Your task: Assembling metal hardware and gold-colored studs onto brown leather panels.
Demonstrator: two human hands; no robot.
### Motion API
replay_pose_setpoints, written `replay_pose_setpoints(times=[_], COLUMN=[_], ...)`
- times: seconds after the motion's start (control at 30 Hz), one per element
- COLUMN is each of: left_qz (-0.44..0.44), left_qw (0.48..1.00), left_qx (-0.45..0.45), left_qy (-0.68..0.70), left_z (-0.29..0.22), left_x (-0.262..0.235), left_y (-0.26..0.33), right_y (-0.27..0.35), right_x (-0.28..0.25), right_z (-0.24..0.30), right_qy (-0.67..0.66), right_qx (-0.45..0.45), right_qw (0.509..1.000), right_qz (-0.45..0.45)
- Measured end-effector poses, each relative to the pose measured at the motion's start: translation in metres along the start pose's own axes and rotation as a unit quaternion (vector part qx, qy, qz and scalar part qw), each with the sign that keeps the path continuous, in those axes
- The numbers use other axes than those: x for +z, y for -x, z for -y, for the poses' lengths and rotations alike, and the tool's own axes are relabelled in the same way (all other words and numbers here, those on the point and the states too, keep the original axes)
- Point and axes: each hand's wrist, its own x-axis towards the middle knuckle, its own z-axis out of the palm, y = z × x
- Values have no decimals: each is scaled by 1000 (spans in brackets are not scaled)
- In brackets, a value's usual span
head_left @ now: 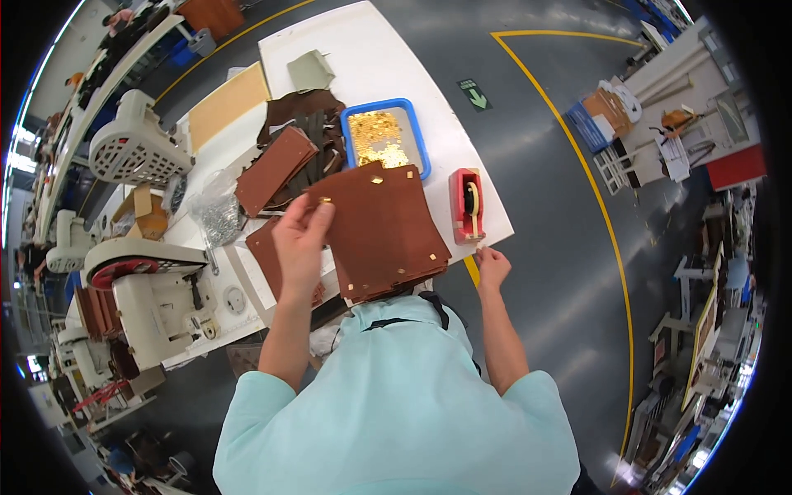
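Note:
A stack of reddish-brown leather-like panels (384, 223) lies at the table's near edge, with several small gold pieces on the top panel. Over its left side, my left hand (301, 239) is closed, a small gold metal piece (326, 200) at the thumb and fingertips. To the right stands a pink-red tape dispenser (459, 206) holding a roll of pale tape (473, 210). My right hand (494, 268) pinches at the dispenser's near end, on the tape's end; the fingers partly hide it.
Beyond the panels sits a blue-rimmed tray (423, 148) of gold pieces. Dark brown pieces and another panel stack (276, 169) lie left of it, near a clear bag of silvery parts (219, 216). A sewing machine (148, 301) stands at the left.

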Motion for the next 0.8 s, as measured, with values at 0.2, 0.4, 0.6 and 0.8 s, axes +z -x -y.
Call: replay_pose_setpoints(times=[0.2,0.4,0.6,0.8], left_qz=[88,130,178,168], left_qw=[991,989,978,982], left_qx=[-94,-71,-107,-72], left_qy=[-25,-5,-7,-44], left_z=[10,4,-4,-1], left_x=[31,60,51,53], left_y=[19,42,45,49], right_y=[132,195,193,191], right_x=[22,49,54,56], right_z=[194,245,245,243], right_qy=[-153,-116,-142,-154], right_qx=[-122,-94,-94,-95], right_qw=[975,912,897,890], right_qz=[108,383,408,418])
